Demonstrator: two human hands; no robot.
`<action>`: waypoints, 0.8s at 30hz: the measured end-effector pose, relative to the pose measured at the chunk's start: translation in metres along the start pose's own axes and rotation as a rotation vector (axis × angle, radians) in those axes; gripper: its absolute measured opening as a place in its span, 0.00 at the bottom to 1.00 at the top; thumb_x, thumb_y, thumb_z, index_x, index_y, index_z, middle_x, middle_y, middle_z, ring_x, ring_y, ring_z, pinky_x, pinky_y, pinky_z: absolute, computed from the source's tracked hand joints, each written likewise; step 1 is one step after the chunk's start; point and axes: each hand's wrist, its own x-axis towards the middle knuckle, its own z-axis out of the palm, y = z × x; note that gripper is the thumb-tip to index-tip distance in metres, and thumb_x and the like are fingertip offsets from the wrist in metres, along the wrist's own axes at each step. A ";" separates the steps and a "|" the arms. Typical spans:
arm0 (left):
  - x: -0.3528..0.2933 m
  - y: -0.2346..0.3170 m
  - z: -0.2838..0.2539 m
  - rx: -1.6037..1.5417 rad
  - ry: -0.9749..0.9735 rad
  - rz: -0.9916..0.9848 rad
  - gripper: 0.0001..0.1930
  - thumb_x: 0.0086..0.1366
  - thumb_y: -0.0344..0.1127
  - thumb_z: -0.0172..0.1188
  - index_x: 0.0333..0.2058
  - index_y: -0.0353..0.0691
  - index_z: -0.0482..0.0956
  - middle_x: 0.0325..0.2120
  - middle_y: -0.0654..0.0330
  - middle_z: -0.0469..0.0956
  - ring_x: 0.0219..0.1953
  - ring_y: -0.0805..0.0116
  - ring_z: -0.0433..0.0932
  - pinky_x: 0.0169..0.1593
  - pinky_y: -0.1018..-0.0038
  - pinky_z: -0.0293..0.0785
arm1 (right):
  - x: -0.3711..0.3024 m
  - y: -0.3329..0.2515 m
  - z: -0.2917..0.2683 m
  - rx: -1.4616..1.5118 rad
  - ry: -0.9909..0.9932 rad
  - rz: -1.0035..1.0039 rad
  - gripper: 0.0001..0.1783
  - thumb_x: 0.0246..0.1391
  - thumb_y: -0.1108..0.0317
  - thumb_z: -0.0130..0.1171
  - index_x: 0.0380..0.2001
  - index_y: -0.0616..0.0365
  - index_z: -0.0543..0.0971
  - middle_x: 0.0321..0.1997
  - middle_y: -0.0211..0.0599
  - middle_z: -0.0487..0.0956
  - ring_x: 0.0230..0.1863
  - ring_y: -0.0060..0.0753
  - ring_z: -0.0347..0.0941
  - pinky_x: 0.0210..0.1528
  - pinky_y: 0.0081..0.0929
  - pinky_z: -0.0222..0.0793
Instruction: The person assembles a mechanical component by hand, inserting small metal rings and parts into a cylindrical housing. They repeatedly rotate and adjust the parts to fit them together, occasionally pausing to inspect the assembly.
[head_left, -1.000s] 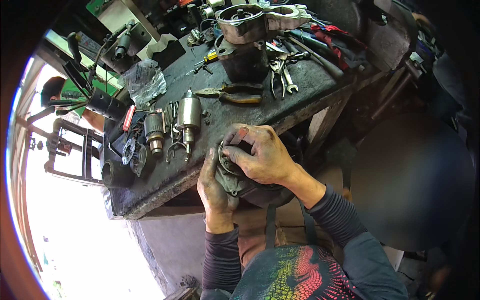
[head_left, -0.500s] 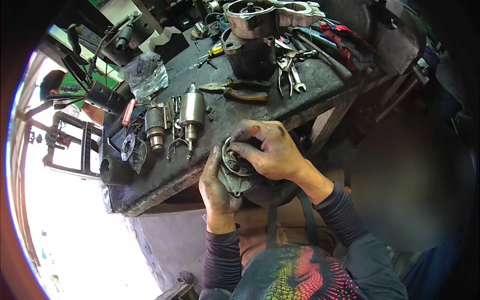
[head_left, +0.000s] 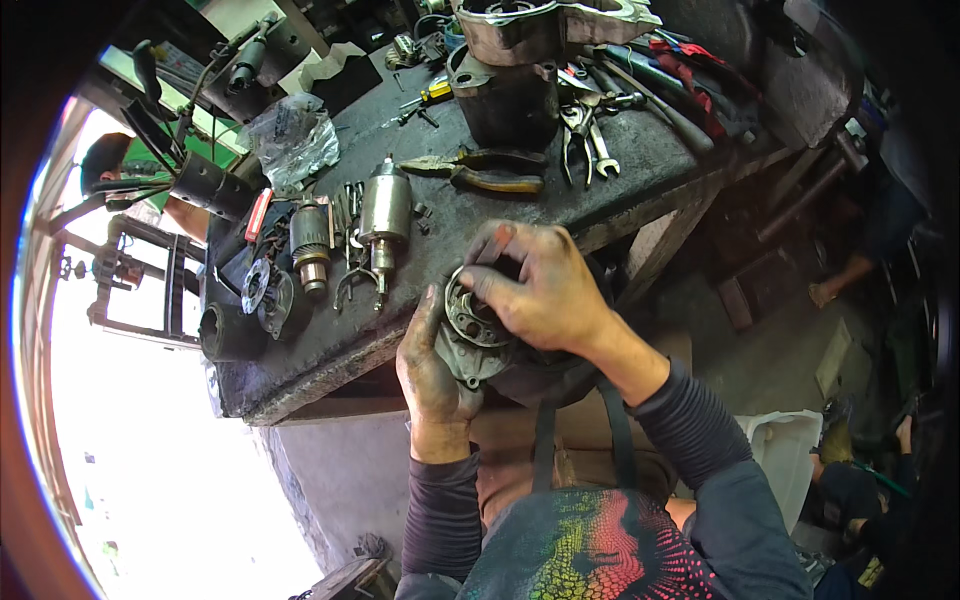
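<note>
My left hand (head_left: 430, 365) is wrapped round the side of a round grey metal housing (head_left: 472, 365) with a bolt ear at its lower edge. It is held just off the bench's front edge, its round opening facing up. My right hand (head_left: 545, 290) bends over the opening, thumb and fingertips pinched together at its rim. Whatever they grip is hidden. Small metal parts show inside the opening. On the bench beyond lie a silver cylindrical solenoid (head_left: 385, 207), an armature (head_left: 310, 240) with a copper end, and a fork-shaped lever (head_left: 352, 287).
Yellow-handled pliers (head_left: 490, 172), a wrench (head_left: 603, 152) and slip-joint pliers (head_left: 573, 140) lie farther back. A large metal casing (head_left: 505, 105) stands at the rear. A clear plastic bag (head_left: 290, 145) is at left. Other people are partly visible at both sides; a white container (head_left: 785, 455) sits low right.
My right fingers have shifted slightly at the housing's rim, showing more of its inside. My left hand keeps its hold. The view has moved a little, and the blurred patch at right is gone.
</note>
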 end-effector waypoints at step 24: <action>0.000 -0.003 -0.002 -0.028 -0.006 -0.015 0.22 0.80 0.42 0.47 0.60 0.32 0.75 0.54 0.49 0.82 0.55 0.57 0.82 0.60 0.59 0.81 | 0.007 0.001 -0.003 0.038 0.014 -0.050 0.09 0.54 0.67 0.69 0.31 0.61 0.82 0.26 0.48 0.81 0.25 0.45 0.79 0.31 0.38 0.72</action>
